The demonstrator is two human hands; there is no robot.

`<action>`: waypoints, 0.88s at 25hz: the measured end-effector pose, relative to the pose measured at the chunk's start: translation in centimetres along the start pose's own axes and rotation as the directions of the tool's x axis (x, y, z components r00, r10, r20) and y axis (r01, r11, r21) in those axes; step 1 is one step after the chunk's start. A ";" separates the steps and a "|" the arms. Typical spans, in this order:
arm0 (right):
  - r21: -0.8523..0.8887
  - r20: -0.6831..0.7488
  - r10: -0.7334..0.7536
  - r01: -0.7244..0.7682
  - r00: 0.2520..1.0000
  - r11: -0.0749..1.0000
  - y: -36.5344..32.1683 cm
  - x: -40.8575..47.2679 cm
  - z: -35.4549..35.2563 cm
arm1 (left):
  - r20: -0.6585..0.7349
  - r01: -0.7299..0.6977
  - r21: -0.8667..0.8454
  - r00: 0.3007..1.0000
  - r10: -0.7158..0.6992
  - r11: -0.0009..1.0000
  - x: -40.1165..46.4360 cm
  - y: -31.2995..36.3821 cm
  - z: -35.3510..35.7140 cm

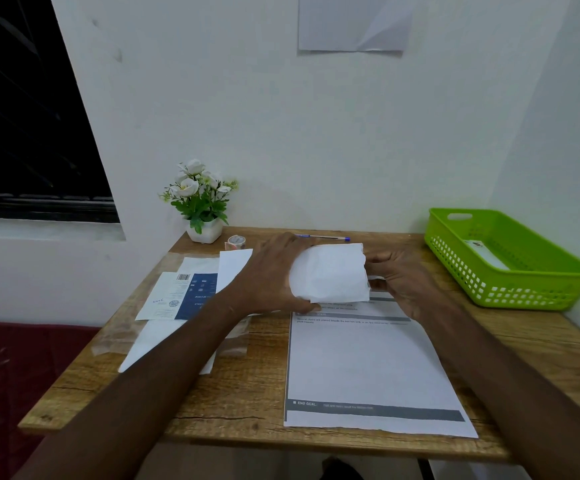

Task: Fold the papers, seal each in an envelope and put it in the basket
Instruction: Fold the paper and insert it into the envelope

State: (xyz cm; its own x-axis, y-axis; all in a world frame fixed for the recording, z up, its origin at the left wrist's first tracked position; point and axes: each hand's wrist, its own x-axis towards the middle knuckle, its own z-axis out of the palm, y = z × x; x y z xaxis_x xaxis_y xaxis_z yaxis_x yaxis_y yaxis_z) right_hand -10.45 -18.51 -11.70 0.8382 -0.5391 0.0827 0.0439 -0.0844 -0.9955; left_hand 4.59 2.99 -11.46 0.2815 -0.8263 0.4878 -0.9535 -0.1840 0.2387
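Observation:
A folded white paper [328, 273] is held above the far end of a printed sheet [368, 362] that lies flat on the wooden table [254, 393]. My left hand [268, 271] grips the folded paper's left side with the thumb underneath. My right hand [403, 282] pinches its right edge. At the table's right end stands the green basket [510, 289], and a white envelope [486, 254] lies inside it. More envelopes and papers [184, 292] lie in a pile on the left, partly under my left forearm.
A small potted plant [202, 202] stands at the back left beside a roll of tape [236, 241]. A blue pen [330, 237] lies along the back edge by the wall. A clear plastic sleeve [233, 344] sits under the left pile.

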 end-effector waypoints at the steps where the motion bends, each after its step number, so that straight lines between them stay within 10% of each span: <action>1: -0.003 0.006 -0.003 0.003 1.000 1.000 0.1 0.0 0.1 | -0.008 -0.006 -0.003 1.000 0.006 1.000 0.0 0.1 0.0; 22: -0.009 -0.124 -0.061 0.060 0.990 0.998 -1.0 -0.4 -0.1 | 0.142 -0.001 0.031 0.990 -0.004 1.000 -0.1 0.6 -0.3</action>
State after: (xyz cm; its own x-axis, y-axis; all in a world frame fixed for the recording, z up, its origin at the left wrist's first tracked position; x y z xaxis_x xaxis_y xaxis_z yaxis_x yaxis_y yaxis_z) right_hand -10.92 -18.32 -10.77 0.7601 -0.6327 0.1483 0.0891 -0.1245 -0.9882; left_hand 3.99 3.13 -11.08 0.2669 -0.8930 0.3624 -0.9566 -0.1998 0.2121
